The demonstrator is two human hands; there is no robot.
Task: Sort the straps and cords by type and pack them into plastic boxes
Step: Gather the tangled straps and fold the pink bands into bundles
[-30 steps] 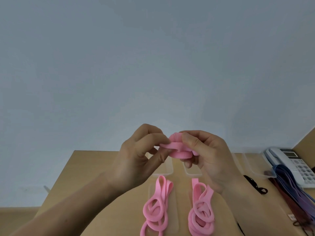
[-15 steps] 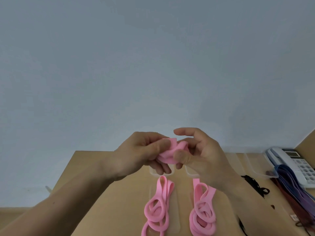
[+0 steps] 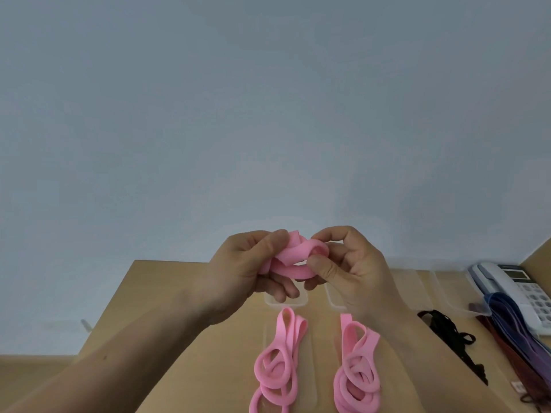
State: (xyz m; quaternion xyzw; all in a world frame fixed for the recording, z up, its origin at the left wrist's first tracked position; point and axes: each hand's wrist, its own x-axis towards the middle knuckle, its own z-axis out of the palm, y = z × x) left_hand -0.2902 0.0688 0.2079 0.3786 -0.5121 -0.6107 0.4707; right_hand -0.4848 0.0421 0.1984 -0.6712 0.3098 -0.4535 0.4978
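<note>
The left hand (image 3: 247, 269) and right hand (image 3: 354, 272) are raised together above the desk (image 3: 179, 293), fingers curled. Both pinch one coiled pink strap (image 3: 295, 257) between thumb and fingertips, in the air. Below them, a left bundle (image 3: 277, 362) and a right bundle (image 3: 357, 374) of pink strap lie side by side on clear plastic. Clear boxes (image 3: 447, 293) stand farther back; their contents cannot be told. A black cord (image 3: 447, 332), purple straps (image 3: 512, 320) and a phone (image 3: 512, 281) lie to the right.
</note>
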